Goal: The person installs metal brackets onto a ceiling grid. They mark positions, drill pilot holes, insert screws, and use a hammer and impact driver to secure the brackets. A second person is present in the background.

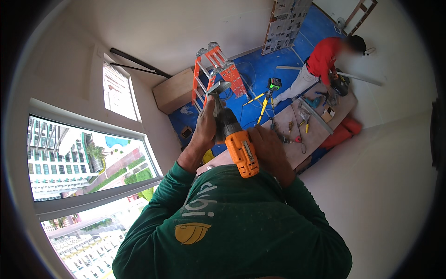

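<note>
An orange and black power drill [242, 153] is in front of my chest, its dark chuck pointing away from me. My right hand [268, 146] is closed at the drill's right side, where the drill body hides part of the grip. Beside the chuck, my left hand [204, 124] is wrapped round a grey metal profile [219, 87]. The profile's near end sticks out beyond my fingers, and its lower part is hidden behind the drill and hand. Whether the drill's tip touches the metal cannot be made out.
A wooden worktable [290, 151] holds pliers, cables and other tools. Beyond stand an orange folding ladder [232, 78] and a green laser level [274, 83] on a yellow tripod. A person in red [322, 58] bends over the table's far end. Windows [93, 158] line the left.
</note>
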Demonstrator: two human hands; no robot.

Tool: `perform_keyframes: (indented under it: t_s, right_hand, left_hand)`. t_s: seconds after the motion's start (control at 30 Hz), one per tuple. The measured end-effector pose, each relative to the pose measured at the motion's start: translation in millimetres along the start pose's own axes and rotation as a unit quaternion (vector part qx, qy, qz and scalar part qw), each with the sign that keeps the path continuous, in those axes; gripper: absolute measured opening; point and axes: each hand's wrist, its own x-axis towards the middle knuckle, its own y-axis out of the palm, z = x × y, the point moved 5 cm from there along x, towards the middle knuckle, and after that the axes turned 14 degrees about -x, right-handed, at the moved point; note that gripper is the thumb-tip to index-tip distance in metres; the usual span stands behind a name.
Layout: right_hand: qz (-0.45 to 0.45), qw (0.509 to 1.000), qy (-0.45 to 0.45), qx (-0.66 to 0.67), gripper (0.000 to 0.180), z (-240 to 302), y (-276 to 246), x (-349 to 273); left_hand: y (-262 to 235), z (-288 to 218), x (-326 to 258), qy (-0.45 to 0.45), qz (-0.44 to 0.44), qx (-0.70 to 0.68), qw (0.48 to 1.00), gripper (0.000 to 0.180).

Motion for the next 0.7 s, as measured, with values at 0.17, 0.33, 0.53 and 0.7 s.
perform_keyframes:
  t_s: [0.17, 0.33, 0.53, 0.7]
  right_hand:
    - [-0.012, 0.999, -0.015, 0.031, 0.028, 8, -2, 4]
    - [-0.037, 0.999, -0.019, -0.007, 0.027, 10, -3, 8]
    - [-0.059, 0.997, -0.026, -0.04, 0.022, 12, -5, 11]
    - [-0.073, 0.993, -0.036, -0.087, 0.019, 15, -7, 15]
  left_hand:
    - [5, -4, -1, 0.016, 0.008, 0.01, 1.0, 0.06]
    - [12, -11, 0, 0.045, 0.018, 0.066, 0.997, 0.062]
    - [16, -20, -1, 0.101, 0.035, 0.109, 0.988, 0.061]
    - [19, -29, 0, 0.166, 0.046, 0.179, 0.969, 0.061]
